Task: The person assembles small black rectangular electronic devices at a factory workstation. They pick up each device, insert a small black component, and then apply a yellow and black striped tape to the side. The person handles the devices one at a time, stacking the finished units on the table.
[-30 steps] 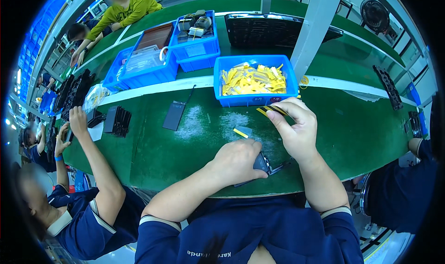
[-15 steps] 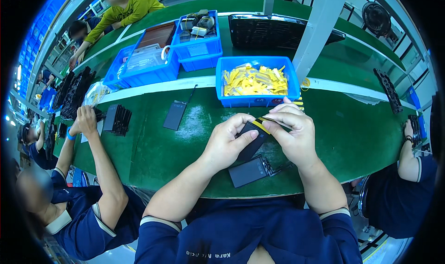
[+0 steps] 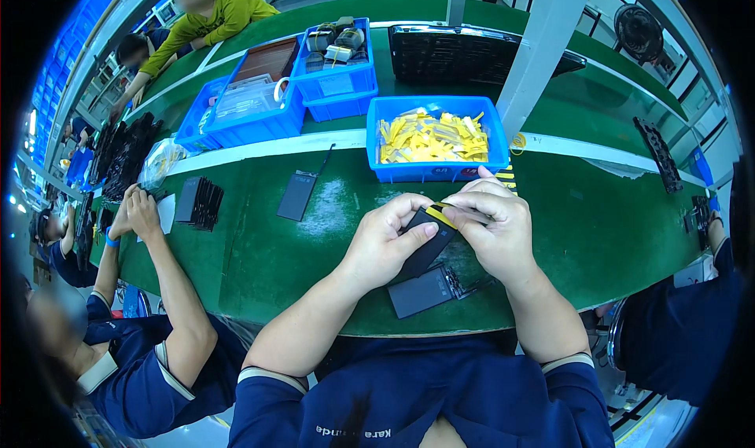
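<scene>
My left hand point(image 3: 381, 240) is closed round a flat black battery point(image 3: 425, 253), its thumb lying on the face. A yellow strip point(image 3: 440, 217) runs across the battery's upper end. There my right hand point(image 3: 501, 232) pinches at the strip with thumb and fingers, which partly hide it. Just below, another black battery point(image 3: 419, 292) lies on the green table, its thin dark cable pointing right. Farther left lies a battery with a long tab point(image 3: 297, 196).
Beyond my hands stands a blue bin point(image 3: 377, 165) of yellow strips, beside a white post point(image 3: 543, 47). Several batteries point(image 3: 198, 203) stand in a row at left, near a co-worker's hands point(image 3: 141, 212). Blue crates point(image 3: 334, 106) stand farther back. Another co-worker point(image 3: 676, 322) sits at right.
My right fingers have shifted slightly at the battery's yellow end; my left hand is unmoved. The left co-worker's hands have moved a little nearer, and the right co-worker's arm has shifted outward.
</scene>
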Motion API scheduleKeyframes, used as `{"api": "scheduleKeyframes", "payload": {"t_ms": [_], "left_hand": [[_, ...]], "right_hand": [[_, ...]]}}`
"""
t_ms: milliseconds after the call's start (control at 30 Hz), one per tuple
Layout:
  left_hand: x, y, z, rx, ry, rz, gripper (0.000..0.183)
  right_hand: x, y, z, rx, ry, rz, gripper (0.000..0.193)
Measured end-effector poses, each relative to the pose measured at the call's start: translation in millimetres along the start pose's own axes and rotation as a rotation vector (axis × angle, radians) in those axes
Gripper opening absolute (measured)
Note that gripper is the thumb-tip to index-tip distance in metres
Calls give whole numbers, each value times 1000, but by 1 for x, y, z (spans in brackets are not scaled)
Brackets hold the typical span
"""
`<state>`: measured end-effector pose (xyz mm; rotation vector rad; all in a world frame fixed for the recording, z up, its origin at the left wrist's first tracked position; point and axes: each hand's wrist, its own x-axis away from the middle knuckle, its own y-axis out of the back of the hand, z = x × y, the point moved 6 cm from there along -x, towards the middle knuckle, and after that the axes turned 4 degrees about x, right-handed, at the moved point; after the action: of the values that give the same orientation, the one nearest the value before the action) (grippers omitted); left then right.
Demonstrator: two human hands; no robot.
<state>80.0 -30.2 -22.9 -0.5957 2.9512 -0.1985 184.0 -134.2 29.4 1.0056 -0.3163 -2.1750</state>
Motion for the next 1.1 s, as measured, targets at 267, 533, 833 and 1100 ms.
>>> {"api": "scheduleKeyframes", "payload": {"t_ms": [267,533,833,1100], "left_hand": [[1,0,-1,37,0,1,23],[2,1,-2,14,9,14,24],[4,-2,-9,-240,-31,24,25],[6,2,-16,-155,-76,-12,27]], "right_hand": [[-1,-1,4,39,31,4,17],[-1,-2,5,44,47,6,18],[-1,-5,17,200,163,-71,17],[-4,2,19,281,207,-24,21]]}}
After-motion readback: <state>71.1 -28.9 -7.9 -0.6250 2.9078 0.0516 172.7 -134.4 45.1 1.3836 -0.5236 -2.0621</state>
